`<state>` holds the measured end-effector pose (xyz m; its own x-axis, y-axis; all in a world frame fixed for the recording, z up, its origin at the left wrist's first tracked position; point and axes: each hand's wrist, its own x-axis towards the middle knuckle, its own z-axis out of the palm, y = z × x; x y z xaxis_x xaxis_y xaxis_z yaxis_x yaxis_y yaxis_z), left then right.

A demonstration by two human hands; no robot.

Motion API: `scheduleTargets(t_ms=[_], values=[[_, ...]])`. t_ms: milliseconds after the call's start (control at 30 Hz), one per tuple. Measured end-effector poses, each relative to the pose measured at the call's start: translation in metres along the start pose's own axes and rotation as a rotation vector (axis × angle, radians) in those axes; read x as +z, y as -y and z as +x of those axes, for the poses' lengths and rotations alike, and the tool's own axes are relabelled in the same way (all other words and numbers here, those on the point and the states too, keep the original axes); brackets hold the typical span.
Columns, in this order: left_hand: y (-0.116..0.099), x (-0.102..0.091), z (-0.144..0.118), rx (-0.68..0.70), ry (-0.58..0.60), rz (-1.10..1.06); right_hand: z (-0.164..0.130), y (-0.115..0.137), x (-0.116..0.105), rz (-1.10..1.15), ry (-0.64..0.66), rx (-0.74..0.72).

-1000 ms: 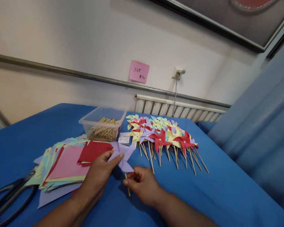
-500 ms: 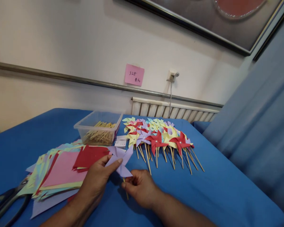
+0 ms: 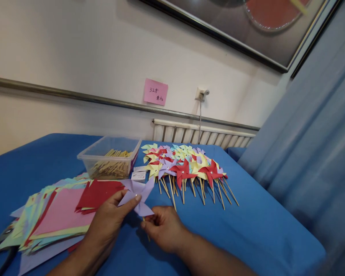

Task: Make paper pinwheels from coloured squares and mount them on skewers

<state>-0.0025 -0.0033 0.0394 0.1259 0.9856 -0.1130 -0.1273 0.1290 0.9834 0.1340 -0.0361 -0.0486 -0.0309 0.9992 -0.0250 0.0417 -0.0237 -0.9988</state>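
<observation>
A lilac paper pinwheel (image 3: 142,189) on a thin wooden stick is held up between my two hands. My left hand (image 3: 110,212) grips its paper blades, the thumb lying near the pin at the centre. Just below the paper, my right hand (image 3: 163,228) pinches the stick (image 3: 148,237), whose lower end shows under the fingers. Behind my left hand lies a stack of coloured paper squares (image 3: 63,211), with red sheets (image 3: 99,195) on top. Several finished pinwheels (image 3: 184,172) in red, yellow, lilac and blue lie past my right hand, sticks toward me.
A clear plastic box (image 3: 109,157) of wooden sticks stands behind the paper stack. Small white boxes (image 3: 138,175) sit beside it. Black-handled scissors (image 3: 2,249) lie at the left on the blue tablecloth (image 3: 247,230). A blue curtain (image 3: 313,153) hangs at the right.
The whole view has shifted, so things appear further left. Both hands keep the same hold on the pinwheel, with little visible movement relative to each other.
</observation>
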Motion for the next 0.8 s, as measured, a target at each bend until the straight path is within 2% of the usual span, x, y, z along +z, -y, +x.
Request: scheduleTargets(t_ms=[233, 333, 433, 500, 567, 633, 800], values=[[0.001, -0.001, 0.006, -0.012, -0.048, 0.024, -0.003, 0.006, -0.001, -0.216, -0.028, 0.006], [0.001, -0.004, 0.008, -0.002, 0.008, 0.090, -0.004, 0.010, -0.003, -0.277, -0.064, -0.037], [0.005, -0.005, 0.007, -0.004, 0.099, 0.151, -0.007, 0.014, -0.017, -0.304, -0.131, -0.120], [0.009, -0.003, 0.006, -0.033, 0.131, 0.115, -0.010, 0.017, -0.039, -0.318, -0.207, -0.155], [0.015, -0.001, 0.005, -0.047, 0.150, 0.109, -0.016, 0.018, -0.071, -0.361, -0.346, -0.138], [0.020, 0.000, 0.006, -0.060, 0.161, 0.136, -0.025, 0.018, -0.113, -0.442, -0.522, -0.099], [0.025, 0.001, 0.012, -0.081, 0.174, 0.195, -0.053, 0.011, -0.217, -0.611, -0.819, 0.040]])
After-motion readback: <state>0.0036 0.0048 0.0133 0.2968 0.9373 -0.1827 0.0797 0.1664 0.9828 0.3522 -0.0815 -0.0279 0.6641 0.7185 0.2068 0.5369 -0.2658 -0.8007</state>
